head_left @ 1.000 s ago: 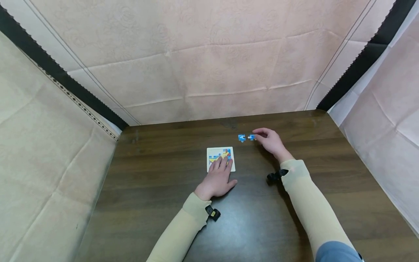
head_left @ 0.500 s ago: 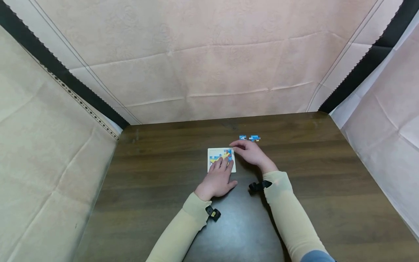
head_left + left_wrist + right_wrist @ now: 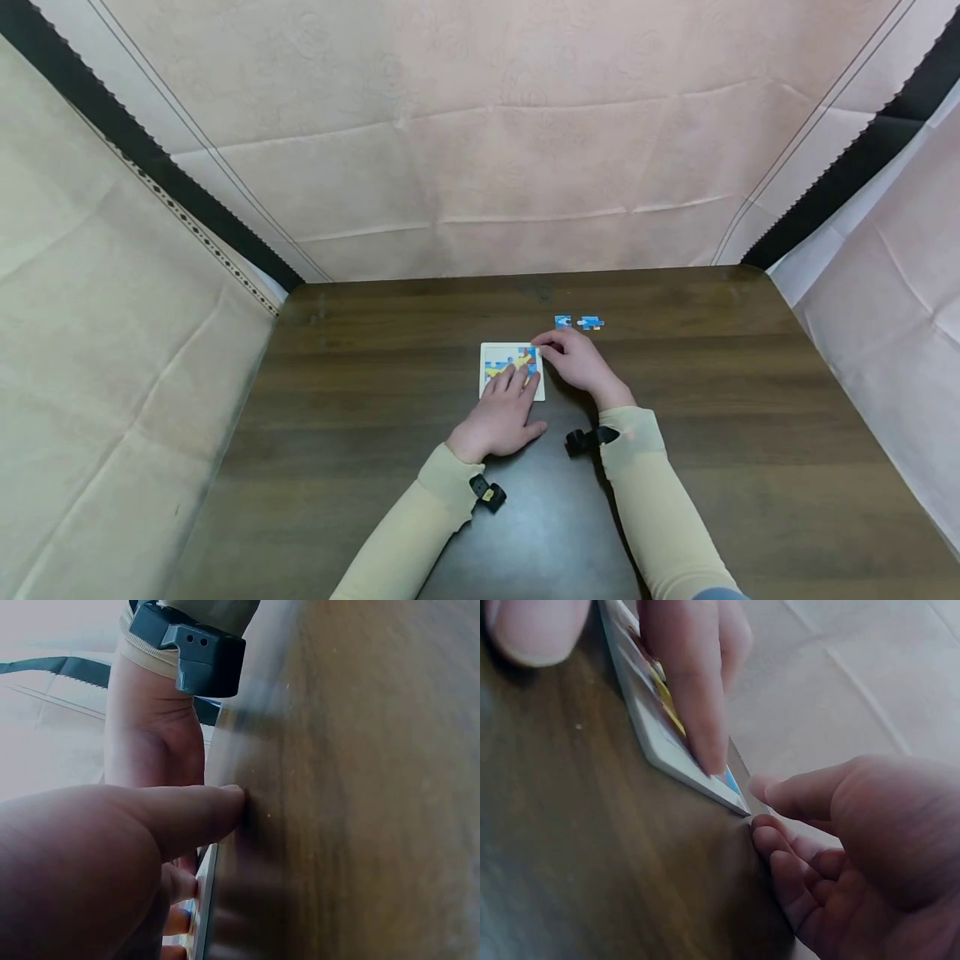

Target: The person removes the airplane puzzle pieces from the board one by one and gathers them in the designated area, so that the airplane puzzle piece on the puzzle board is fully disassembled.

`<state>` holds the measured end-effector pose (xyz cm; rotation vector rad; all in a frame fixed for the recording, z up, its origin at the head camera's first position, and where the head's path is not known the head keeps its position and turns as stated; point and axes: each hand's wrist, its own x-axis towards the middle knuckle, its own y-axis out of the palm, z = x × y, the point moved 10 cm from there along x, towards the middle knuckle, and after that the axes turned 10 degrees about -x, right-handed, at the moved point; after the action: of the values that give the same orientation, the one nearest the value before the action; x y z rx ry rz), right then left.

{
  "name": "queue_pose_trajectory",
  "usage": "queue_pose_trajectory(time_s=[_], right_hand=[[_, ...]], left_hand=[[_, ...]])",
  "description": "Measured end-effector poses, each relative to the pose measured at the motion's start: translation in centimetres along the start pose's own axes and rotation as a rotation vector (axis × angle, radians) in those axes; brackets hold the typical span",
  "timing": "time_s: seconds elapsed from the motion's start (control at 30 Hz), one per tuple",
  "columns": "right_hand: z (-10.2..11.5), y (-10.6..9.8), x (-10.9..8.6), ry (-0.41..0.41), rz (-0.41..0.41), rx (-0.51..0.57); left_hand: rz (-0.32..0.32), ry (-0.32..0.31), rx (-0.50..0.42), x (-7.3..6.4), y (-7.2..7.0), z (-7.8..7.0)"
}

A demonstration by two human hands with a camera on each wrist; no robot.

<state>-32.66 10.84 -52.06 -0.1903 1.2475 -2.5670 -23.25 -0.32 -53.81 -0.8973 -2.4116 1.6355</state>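
Note:
A small square jigsaw puzzle [image 3: 492, 350] with a white border and a blue, yellow and red picture lies on the brown table. My left hand [image 3: 497, 421] rests on its lower part with straight fingers, the thumb stretched out to the side on the tabletop. At the puzzle's upper right corner, my right hand [image 3: 581, 362] has its thumb and curled fingers around the edge, pinching it. In the right wrist view, the thumb [image 3: 802, 795] lies beside that corner of the white border [image 3: 697, 780]. The left hand's fingers cover part of the picture.
Two loose blue puzzle pieces, a left one [image 3: 562, 321] and a right one [image 3: 590, 322], lie on the table beyond the right hand. Pale cloth [image 3: 480, 183] hangs behind the table [image 3: 360, 367] and along both sides.
My right hand has left the right-hand loose piece, which stays on the table, and come left and nearer to the puzzle's corner. My left hand keeps its place on the puzzle.

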Motion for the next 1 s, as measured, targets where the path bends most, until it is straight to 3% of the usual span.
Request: queue_pose_trajectory(time_s=[1.0], right_hand=[[1.4, 0.6, 0.1, -0.019, 0.022, -0.164]], left_hand=[[-0.031, 0.039, 0.025, 0.2, 0.1, 0.1]])
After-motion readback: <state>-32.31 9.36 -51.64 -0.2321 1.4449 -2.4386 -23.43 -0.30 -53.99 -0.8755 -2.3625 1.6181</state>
